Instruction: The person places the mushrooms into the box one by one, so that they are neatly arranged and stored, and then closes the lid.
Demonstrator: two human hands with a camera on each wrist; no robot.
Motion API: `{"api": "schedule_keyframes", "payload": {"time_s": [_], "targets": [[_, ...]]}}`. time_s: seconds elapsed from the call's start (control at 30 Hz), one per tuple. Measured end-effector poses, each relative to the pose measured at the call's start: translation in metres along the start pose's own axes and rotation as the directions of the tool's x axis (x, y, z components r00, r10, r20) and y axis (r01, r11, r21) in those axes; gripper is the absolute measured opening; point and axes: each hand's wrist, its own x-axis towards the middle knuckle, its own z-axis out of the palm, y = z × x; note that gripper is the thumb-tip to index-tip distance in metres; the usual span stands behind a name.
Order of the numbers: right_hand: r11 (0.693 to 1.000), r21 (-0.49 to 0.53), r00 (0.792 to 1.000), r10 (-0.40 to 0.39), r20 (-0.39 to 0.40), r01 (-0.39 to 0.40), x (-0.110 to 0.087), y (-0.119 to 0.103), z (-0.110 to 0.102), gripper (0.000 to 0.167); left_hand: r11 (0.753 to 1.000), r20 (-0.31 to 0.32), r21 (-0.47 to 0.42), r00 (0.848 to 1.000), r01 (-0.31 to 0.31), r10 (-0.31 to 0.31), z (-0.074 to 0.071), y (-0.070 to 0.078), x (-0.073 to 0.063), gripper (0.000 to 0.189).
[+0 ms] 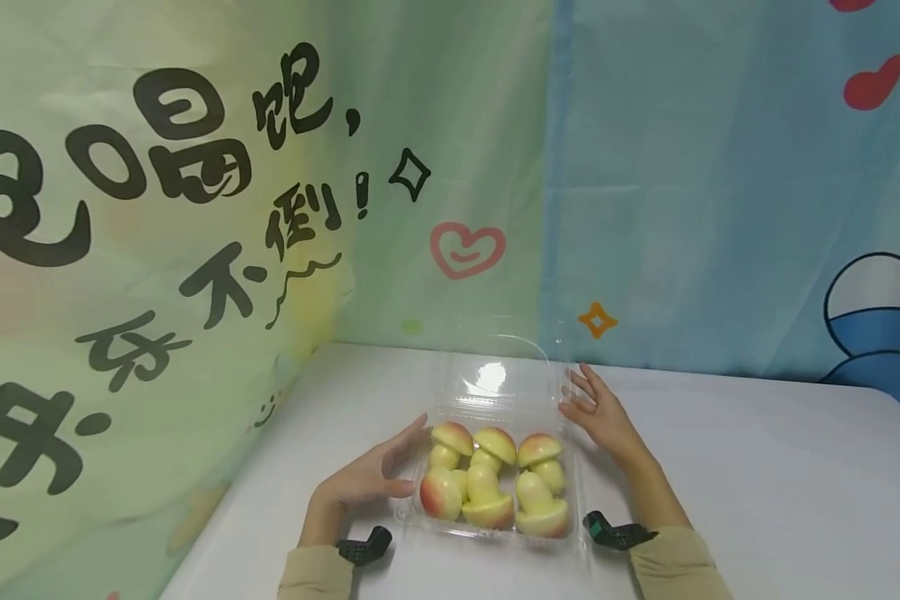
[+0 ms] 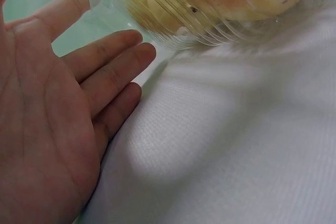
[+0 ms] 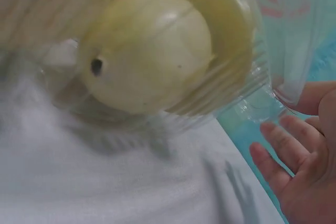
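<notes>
A clear plastic clamshell box (image 1: 579, 508) stands on the table, its lid (image 1: 457, 379) raised at the back. Inside lie several mushroom-shaped pieces (image 1: 487, 508), pale yellow with reddish caps, some facing the back and some the front. My left hand (image 1: 371, 479) is at the box's left side, its fingers extended; in the left wrist view the palm (image 2: 47, 114) holds nothing. At the lid's right edge is my right hand (image 1: 603, 421), fingers spread and slightly bent. In the right wrist view one finger (image 3: 310, 95) meets the clear plastic edge.
The white table (image 1: 757, 475) runs back to a printed cloth backdrop (image 1: 682, 208). Another printed cloth (image 1: 195, 333) rises along the left side. Dark wrist devices (image 1: 367, 547) are worn on both wrists, close to the box's front corners.
</notes>
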Motion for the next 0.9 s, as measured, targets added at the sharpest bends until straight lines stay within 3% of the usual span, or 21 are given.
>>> {"api": "schedule_keyframes", "payload": {"time_s": [0.2, 0.47, 0.9], "targets": [[0.999, 0.030, 0.999, -0.018, -0.036, 0.019, -0.003, -0.002, 0.004, 0.083, 1.000, -0.001, -0.006, 1.000, 0.010, -0.010, 0.000, 0.003, -0.001, 0.099], [0.999, -0.008, 0.996, -0.041, -0.082, 0.040, -0.004, -0.011, 0.007, 0.075, 1.000, -0.002, -0.013, 1.000, 0.007, -0.007, -0.002, -0.001, -0.001, 0.097], [0.999, 0.012, 0.984, -0.046, -0.170, 0.049, -0.014, -0.019, 0.002, 0.051, 0.999, 0.009, -0.046, 1.000, -0.019, 0.019, -0.001, -0.006, -0.001, 0.095]]}}
